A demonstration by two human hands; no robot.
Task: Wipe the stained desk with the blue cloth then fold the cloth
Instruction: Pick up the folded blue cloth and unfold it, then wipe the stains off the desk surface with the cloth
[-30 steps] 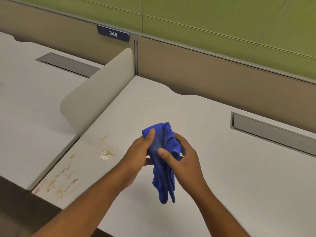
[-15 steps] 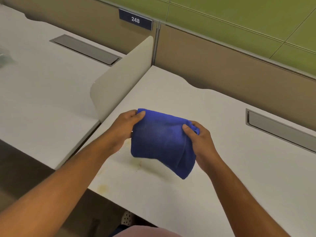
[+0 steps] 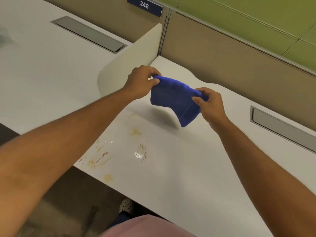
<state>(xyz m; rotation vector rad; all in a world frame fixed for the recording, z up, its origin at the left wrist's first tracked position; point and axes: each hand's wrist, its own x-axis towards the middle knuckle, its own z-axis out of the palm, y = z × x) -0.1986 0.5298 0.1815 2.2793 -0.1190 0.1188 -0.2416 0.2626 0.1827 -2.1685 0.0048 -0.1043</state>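
A blue cloth [image 3: 172, 98] hangs stretched between both hands, above the white desk [image 3: 196, 168]. My left hand [image 3: 142, 81] pinches its upper left corner. My right hand [image 3: 210, 103] grips its right edge, and the lower right corner droops. The cloth casts a shadow on the desk below it. Yellow, brown and red stains [image 3: 100, 156] mark the desk near its front left corner, with more smears [image 3: 136, 131] and a shiny wet patch [image 3: 141, 153] nearer the middle.
A low white divider panel [image 3: 130, 60] separates this desk from the neighbouring desk [image 3: 42, 69] on the left. Grey cable slots [image 3: 280, 127] sit at the back of each desk. Beige partition walls with a "248" sign [image 3: 144, 5] run behind.
The cloth went from a bunched bundle in both hands to being spread out between them. The hands moved apart and farther out over the desk; the stains came back into view.
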